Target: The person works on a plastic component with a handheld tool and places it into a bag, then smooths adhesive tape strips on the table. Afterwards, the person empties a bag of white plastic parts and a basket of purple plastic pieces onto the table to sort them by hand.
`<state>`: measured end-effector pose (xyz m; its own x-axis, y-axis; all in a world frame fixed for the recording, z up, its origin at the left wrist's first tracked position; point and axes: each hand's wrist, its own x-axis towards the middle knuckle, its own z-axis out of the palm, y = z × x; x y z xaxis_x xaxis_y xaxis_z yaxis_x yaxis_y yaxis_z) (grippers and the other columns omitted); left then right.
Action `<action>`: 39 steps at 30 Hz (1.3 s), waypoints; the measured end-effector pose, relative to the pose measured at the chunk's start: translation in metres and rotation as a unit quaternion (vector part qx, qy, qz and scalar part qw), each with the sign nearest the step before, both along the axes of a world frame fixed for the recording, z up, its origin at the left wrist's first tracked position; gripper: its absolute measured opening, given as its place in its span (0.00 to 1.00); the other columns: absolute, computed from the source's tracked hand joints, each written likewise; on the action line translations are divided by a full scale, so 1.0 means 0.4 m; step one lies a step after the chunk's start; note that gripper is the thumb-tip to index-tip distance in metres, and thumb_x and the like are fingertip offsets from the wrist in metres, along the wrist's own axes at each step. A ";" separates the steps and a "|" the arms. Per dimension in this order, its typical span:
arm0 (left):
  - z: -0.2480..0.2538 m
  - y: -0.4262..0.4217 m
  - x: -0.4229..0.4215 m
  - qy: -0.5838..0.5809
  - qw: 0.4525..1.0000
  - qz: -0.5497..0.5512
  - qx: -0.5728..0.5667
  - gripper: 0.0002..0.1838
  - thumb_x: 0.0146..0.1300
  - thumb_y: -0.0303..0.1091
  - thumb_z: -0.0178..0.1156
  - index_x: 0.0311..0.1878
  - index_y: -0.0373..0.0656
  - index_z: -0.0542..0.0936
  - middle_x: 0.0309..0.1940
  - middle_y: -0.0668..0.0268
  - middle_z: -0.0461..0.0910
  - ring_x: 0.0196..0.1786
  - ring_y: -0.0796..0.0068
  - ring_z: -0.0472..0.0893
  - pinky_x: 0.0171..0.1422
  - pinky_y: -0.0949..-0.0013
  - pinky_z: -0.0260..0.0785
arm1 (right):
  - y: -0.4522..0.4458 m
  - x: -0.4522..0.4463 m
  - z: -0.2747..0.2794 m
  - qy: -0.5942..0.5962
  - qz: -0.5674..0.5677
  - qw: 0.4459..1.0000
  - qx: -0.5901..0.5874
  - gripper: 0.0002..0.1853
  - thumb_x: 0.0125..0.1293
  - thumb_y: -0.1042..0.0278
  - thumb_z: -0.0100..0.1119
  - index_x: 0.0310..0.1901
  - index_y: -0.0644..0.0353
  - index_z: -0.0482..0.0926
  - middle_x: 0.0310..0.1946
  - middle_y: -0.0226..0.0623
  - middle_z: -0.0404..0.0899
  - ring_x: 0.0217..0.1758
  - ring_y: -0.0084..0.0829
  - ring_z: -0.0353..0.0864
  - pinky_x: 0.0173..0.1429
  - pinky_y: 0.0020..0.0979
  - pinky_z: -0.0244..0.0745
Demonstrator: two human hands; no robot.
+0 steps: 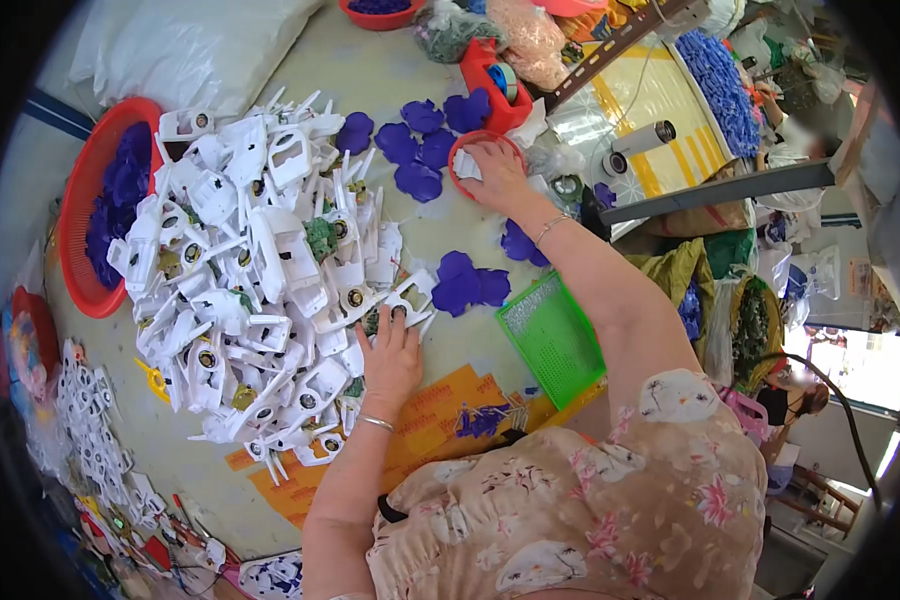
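My left hand [391, 358] rests at the right edge of a big pile of white plastic parts [280, 245], its fingers on one white part [407, 300] near the pile's edge. Whether it grips that part is hard to make out. Farther up, my right hand [495, 172] reaches into a small red bowl [516, 150], with its fingers bent beside something white [466, 165]. Purple flower-shaped pieces [417, 180] lie between the pile and the bowl, and more [457, 284] lie between my two hands.
A red basket [74, 215] of purple pieces stands left of the pile. Near my body are a green basket [552, 335], orange sheets [440, 400] and small purple pieces [485, 420]. A red tape dispenser [510, 112] is behind the bowl. A person [795, 400] is at the far right.
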<state>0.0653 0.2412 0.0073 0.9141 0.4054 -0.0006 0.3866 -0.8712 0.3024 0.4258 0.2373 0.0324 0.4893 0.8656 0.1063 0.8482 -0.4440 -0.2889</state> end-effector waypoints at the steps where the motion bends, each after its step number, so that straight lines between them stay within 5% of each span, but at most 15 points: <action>1: -0.005 0.000 -0.001 0.002 1.000 0.000 0.006 0.15 0.59 0.38 0.62 0.48 0.45 0.80 0.66 0.58 0.70 0.77 0.52 0.59 0.72 0.25 0.46 | 0.002 0.018 -0.023 -0.002 0.007 1.000 -0.003 0.34 0.50 0.63 0.70 0.62 0.53 0.74 0.62 0.40 0.72 0.67 0.49 0.66 0.65 0.53 0.66; 8: 0.006 0.000 0.002 0.004 1.000 0.002 0.004 0.16 0.58 0.39 0.62 0.48 0.45 0.80 0.66 0.58 0.70 0.76 0.52 0.60 0.72 0.25 0.47 | 0.005 0.041 -0.036 -0.051 0.032 0.993 -0.097 0.36 0.48 0.64 0.70 0.63 0.52 0.72 0.58 0.44 0.72 0.66 0.49 0.67 0.64 0.54 0.66; 17: 0.002 0.001 0.003 -0.018 1.000 0.002 -0.006 0.14 0.60 0.37 0.59 0.47 0.41 0.80 0.65 0.55 0.71 0.76 0.53 0.60 0.71 0.23 0.48 | -0.051 0.058 0.018 0.009 -0.098 0.992 0.083 0.39 0.45 0.62 0.73 0.64 0.48 0.73 0.50 0.50 0.70 0.54 0.52 0.73 0.61 0.44 0.73; 24: -0.016 -0.004 0.002 -0.003 1.000 -0.002 0.015 0.16 0.59 0.39 0.62 0.48 0.44 0.80 0.66 0.56 0.70 0.76 0.51 0.59 0.72 0.25 0.47 | -0.088 0.067 0.021 0.066 -0.092 0.991 0.072 0.40 0.49 0.57 0.75 0.65 0.54 0.71 0.54 0.51 0.70 0.58 0.51 0.72 0.61 0.44 0.73; 33: -0.005 0.000 0.002 -0.009 1.000 -0.002 0.007 0.15 0.60 0.38 0.61 0.48 0.43 0.80 0.65 0.56 0.71 0.76 0.52 0.60 0.71 0.23 0.47 | 0.089 0.056 0.003 -0.060 -0.028 0.987 0.149 0.24 0.58 0.64 0.66 0.55 0.62 0.74 0.54 0.49 0.73 0.56 0.52 0.73 0.57 0.51 0.71; 39: -0.013 -0.002 -0.001 -0.005 1.000 -0.007 0.030 0.15 0.60 0.39 0.62 0.48 0.43 0.80 0.65 0.56 0.72 0.76 0.52 0.61 0.71 0.23 0.46 | 0.232 0.158 0.066 -0.318 0.039 0.946 -0.058 0.12 0.58 0.67 0.61 0.44 0.56 0.80 0.43 0.39 0.79 0.50 0.41 0.74 0.50 0.44 0.68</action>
